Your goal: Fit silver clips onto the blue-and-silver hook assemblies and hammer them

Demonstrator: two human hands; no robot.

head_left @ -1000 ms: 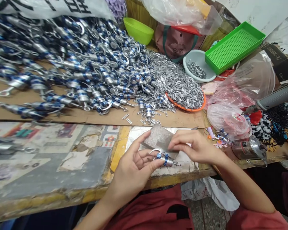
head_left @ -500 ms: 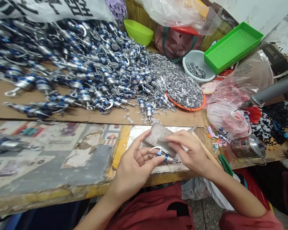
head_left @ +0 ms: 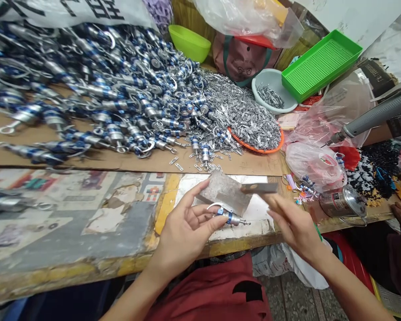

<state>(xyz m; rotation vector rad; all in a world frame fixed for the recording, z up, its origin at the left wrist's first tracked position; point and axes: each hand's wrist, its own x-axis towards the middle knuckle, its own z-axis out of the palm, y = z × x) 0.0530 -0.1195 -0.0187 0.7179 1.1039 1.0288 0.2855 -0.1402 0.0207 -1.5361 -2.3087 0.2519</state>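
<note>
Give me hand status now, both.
Left hand: closed, thumb and fingers holding a blue-silver part.
Right hand: closed on a hammer, slightly blurred.

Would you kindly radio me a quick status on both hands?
Left hand: holding silver-blue piece at metal block. Right hand: holding hammer. Nothing obviously in the way.

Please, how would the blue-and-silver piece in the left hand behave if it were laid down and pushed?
The blue-and-silver piece would probably roll, since its body looks round. The curved arm sticking out would likely stop it soon. Its shiny, metallic surface suggests it may be stiff and slippery.
</note>
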